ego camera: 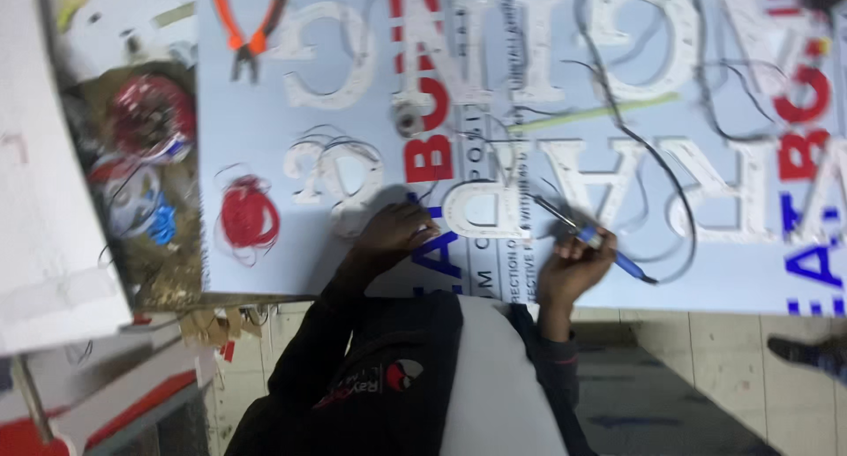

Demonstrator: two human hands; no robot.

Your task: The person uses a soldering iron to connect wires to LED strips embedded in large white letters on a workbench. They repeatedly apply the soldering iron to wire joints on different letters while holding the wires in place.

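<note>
Seen from above, a person in a dark jacket leans over a pale blue printed banner sheet [265, 271] spread across a work surface, with white three-dimensional sign letters lying on it. Near the centre of the frame, the left hand [393, 234] rests with fingers spread flat on the sheet, just beside a white D-shaped sign letter [481, 211], seemingly steadying it. The right hand [573, 266] is clenched around a blue-handled soldering iron [587, 237], its thin tip angled up-left toward the letter's right edge; whether it touches is unclear. Thin black wires [679, 200] loop across the letters. A coil of red wire [249, 216] lies centre left, and orange-handled pliers [250, 19] at the upper left. The step appears to be soldering wiring at this letter; the next move calls for a steady tip.
</note>
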